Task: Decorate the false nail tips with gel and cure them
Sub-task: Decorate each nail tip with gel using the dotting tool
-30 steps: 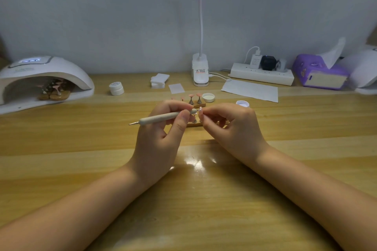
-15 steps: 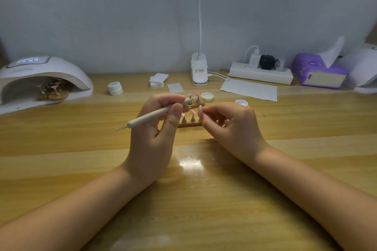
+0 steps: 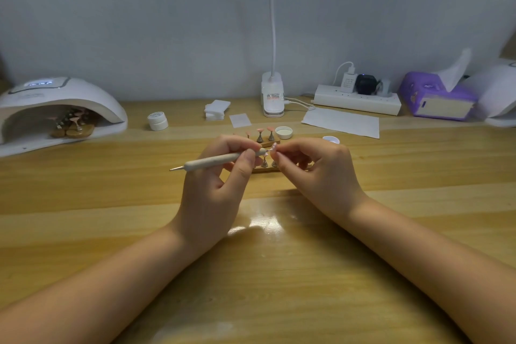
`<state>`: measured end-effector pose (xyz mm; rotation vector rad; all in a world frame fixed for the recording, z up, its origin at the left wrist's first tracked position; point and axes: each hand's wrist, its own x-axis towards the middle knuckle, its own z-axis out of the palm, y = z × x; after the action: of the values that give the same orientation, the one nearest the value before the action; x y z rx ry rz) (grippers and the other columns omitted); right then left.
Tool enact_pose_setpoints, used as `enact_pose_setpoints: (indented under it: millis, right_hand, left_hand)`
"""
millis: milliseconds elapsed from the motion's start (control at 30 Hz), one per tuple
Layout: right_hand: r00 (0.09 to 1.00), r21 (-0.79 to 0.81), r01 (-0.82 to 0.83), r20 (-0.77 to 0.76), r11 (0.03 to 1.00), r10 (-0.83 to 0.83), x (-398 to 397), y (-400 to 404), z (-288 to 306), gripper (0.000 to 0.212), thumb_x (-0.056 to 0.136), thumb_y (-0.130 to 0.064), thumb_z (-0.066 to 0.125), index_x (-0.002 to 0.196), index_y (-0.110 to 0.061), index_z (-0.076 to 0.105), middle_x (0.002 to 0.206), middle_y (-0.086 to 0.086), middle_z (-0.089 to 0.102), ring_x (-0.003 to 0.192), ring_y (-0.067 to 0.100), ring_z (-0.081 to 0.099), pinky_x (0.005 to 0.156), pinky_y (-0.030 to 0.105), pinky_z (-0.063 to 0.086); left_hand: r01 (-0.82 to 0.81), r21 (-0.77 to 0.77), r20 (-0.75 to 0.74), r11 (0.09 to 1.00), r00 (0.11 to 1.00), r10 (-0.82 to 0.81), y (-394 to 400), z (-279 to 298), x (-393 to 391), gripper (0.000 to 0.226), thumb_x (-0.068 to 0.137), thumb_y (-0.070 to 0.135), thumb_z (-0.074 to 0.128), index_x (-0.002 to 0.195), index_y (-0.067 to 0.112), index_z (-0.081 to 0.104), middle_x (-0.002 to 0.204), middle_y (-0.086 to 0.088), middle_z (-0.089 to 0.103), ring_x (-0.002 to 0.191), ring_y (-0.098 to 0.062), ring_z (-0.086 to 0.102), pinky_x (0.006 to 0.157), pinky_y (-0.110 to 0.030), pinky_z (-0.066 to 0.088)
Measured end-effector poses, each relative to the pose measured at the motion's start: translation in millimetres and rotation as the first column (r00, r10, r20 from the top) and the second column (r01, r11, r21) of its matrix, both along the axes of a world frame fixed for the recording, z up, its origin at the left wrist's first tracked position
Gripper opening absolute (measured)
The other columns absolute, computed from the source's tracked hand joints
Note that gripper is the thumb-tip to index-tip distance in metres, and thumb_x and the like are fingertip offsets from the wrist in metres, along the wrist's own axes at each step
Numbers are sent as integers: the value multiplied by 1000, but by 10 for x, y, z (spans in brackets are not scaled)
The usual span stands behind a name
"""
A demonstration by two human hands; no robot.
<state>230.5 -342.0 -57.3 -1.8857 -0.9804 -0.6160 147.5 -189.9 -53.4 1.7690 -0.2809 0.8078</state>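
My left hand (image 3: 215,184) grips a beige dotting pen (image 3: 215,161), its metal tip pointing left and its other end touching a small pink nail tip (image 3: 274,146). My right hand (image 3: 318,173) pinches that nail tip between thumb and forefinger. Behind the hands stands a wooden holder (image 3: 265,142) with pink nail tips on metal stands, partly hidden. An open gel jar (image 3: 331,139) and its lid (image 3: 283,132) lie beside it. At far left a white curing lamp (image 3: 58,109) holds another stand of tips (image 3: 73,128).
A closed white jar (image 3: 157,120), a stack of wipes (image 3: 217,109), a paper slip (image 3: 240,120), a lamp base (image 3: 272,98), a power strip (image 3: 357,99), a paper sheet (image 3: 340,122) and a purple tissue pack (image 3: 437,98) line the back of the wooden table (image 3: 265,274).
The left hand swung the pen away to the left and tilted it down, then brought it back level so its right end meets the nail tip in my right hand.
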Motion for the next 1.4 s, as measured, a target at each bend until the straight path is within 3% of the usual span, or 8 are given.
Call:
enact_pose_setpoints:
  millis: [167,400,533,733,900,1133,1267,1400]
  right_hand:
    - [1000,17,3,8,1000,-4,-2,10,-4,10,83,-7,73,92,-7,76,83,2,74,69,9,65,65,25,54]
    - [1000,11,-5,6,1000,5,-2,3,-6,10,84,-7,73,94,-7,75,84,1,74,70,9,65,65,25,55]
    - [1000,12,-3,8,1000,2,2,10,-13,9,84,-7,73,93,-6,75,83,1,73,69,9,65,64,25,54]
    - [1000,3,-2,5,1000,2,6,7,-16,9,84,-8,72,93,-7,76,83,1,73,69,8,64,65,23,54]
    - [1000,6,0,-4,1000,0,7,7,-18,9,84,-8,72,92,-7,76,82,0,73,69,8,64,65,23,53]
    - [1000,11,-2,-6,1000,2,6,13,-22,9,84,-8,72,92,-7,75,82,-1,73,69,7,64,64,23,54]
    - [1000,17,-7,-10,1000,7,7,11,-24,9,85,-8,72,92,-8,75,81,-1,73,68,6,63,64,23,54]
    - [1000,11,-8,-13,1000,9,10,13,-27,9,85,-8,71,93,-8,75,81,-2,73,68,5,63,64,22,54]
  left_hand:
    - [-27,17,-21,1000,999,27,7,0,-6,9,91,18,55,96,21,62,90,1,69,87,-14,69,78,-42,56]
    - [-26,21,-42,999,999,27,2,2,-5,10,91,17,54,97,20,61,91,-2,69,88,-15,69,78,-41,56]
    - [-12,-12,-29,1000,1000,11,1,0,0,10,91,16,54,97,17,62,91,-4,69,86,-13,69,75,-26,54]
    - [-16,-3,-24,1000,1000,16,4,-7,4,10,91,16,54,97,16,62,91,-3,69,86,-13,69,76,-29,55]
    - [-33,33,-32,999,999,34,5,-8,-3,11,91,17,54,98,16,62,92,-2,70,88,-13,69,77,-44,55]
    - [-43,12,-10,999,999,43,-2,-3,0,11,90,15,55,98,15,63,93,-4,68,90,-22,68,79,-51,52]
    - [-58,39,51,998,997,56,4,-3,-4,10,90,10,56,96,14,63,92,-5,67,89,-20,66,77,-44,53]
    - [-43,80,71,996,997,38,16,-9,12,19,89,20,54,95,6,65,91,-7,67,88,-19,64,75,-34,53]
